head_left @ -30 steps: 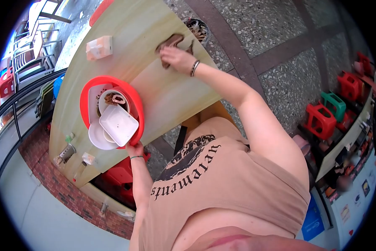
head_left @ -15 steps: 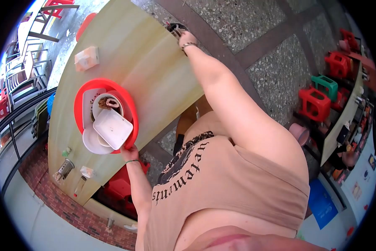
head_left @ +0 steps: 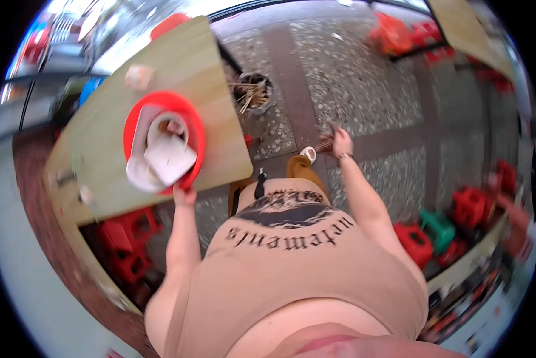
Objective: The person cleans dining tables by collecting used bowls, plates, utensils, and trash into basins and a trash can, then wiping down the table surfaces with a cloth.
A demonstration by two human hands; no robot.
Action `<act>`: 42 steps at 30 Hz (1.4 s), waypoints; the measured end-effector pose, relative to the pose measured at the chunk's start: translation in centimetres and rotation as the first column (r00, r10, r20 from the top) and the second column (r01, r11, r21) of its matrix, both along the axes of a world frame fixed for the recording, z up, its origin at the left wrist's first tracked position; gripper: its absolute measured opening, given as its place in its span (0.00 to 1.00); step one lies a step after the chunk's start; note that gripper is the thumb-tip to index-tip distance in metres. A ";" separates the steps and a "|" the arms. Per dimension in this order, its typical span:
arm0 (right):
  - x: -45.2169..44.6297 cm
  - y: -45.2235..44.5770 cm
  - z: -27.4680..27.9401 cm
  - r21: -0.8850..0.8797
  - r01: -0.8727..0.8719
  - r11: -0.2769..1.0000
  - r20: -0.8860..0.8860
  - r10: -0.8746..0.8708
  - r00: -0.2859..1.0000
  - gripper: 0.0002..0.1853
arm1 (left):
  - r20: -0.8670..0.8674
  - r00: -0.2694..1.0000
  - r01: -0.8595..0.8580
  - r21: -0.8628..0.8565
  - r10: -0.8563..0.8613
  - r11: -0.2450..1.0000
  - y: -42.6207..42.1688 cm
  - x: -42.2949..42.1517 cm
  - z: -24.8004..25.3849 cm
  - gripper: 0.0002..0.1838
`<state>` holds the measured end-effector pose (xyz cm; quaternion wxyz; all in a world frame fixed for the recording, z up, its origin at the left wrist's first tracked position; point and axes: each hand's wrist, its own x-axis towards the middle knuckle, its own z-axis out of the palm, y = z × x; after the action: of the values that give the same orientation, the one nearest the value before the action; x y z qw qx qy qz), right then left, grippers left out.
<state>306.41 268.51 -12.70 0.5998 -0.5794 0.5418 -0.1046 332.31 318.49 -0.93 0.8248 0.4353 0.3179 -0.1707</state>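
My left hand [head_left: 185, 194] grips the near rim of a red basin [head_left: 200, 122] at the wooden table's front edge. Inside the basin lie a white rectangular tray [head_left: 170, 160], a round white bowl [head_left: 141, 174] and a cup-like white container [head_left: 183, 126] with brown food scraps. Out to the side, above the floor, my right hand [head_left: 342, 143] is closed on a crumpled brown rag-like thing [head_left: 326, 143], blurred by motion. Between the hands, beyond the table corner, a lined waste bin [head_left: 266, 95] holds several wooden sticks.
On the wooden table [head_left: 101, 143] stand a tissue pack [head_left: 139, 77] and a metal holder [head_left: 64, 176]. Red stools [head_left: 127, 235] are under the counter at left. More red stools [head_left: 414, 244] and a green stool [head_left: 437, 231] stand at right. Speckled stone floor [head_left: 363, 89] lies ahead.
My right hand has moved from above the bin at the table edge out to the right, over the floor. My view has turned right. The left hand still grips the basin.
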 end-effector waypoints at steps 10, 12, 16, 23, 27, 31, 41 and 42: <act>-2.5 -18.4 6.5 0.221 0.127 0.967 0.170 -0.167 0.971 0.11 | -0.033 0.974 -0.225 0.008 0.225 0.974 -18.2 -0.3 -1.8 0.11; 1.2 -20.6 6.4 0.249 0.045 0.967 0.295 -0.120 0.948 0.11 | -0.061 0.981 -0.190 -0.074 0.186 0.979 -19.8 0.3 -2.0 0.11; 12.3 -25.8 9.3 0.105 -0.065 0.992 0.299 0.031 0.954 0.14 | -0.170 0.978 -0.121 0.021 0.122 0.992 -30.0 2.5 5.2 0.07; 28.1 -36.5 14.2 0.449 -0.435 0.781 0.437 0.232 0.869 0.15 | -0.171 0.977 0.133 0.006 -0.130 0.991 -42.9 14.0 1.2 0.12; 34.4 -42.5 13.9 0.370 -0.408 0.835 0.447 0.225 0.866 0.16 | -0.100 0.878 0.463 -0.072 -0.468 0.884 -57.9 21.8 4.5 0.19; 35.1 -52.5 15.0 0.389 -0.189 0.902 0.283 0.078 0.956 0.16 | 0.013 0.735 0.678 -0.046 -0.678 0.734 -74.9 28.6 5.4 0.22; 31.0 -80.9 17.0 0.027 0.459 0.888 0.412 -0.428 0.804 0.18 | 0.088 0.224 0.974 0.000 -0.971 0.225 -120.2 33.5 5.7 0.22; 30.7 -82.6 15.3 0.036 0.468 0.883 0.403 -0.441 0.802 0.18 | 0.058 0.167 0.985 0.042 -0.984 0.170 -124.0 33.6 5.9 0.22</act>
<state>337.13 185.95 2.61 0.6357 -0.4182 0.5267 -0.3790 365.94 194.51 4.98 0.5327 0.5410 -0.0677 -0.6473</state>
